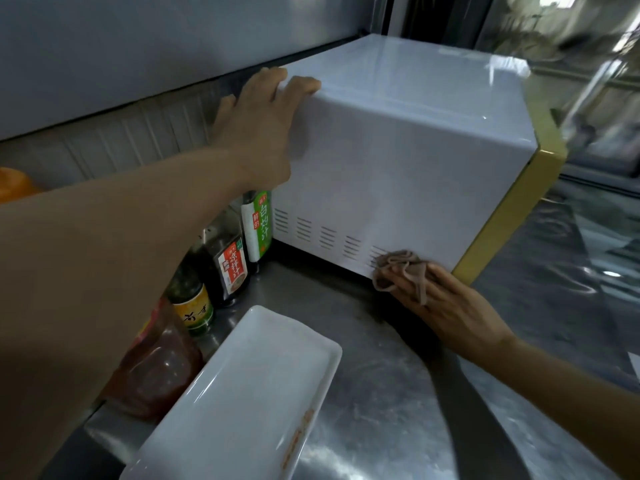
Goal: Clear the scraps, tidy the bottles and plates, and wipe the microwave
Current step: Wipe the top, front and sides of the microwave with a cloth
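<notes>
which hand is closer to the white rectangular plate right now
Right. The right hand, pressing a cloth low on the microwave, is just beyond the white plate; the left hand rests farther off on the microwave's top edge.

Scratched steel counter [398,410], ribbed metal backsplash [114,147], grey panel [138,46] above, reflective glass [571,46] at right

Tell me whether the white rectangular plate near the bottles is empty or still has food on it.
Nearly empty: the white rectangular plate shows a bare surface, with only a reddish smear along its near rim.
</notes>
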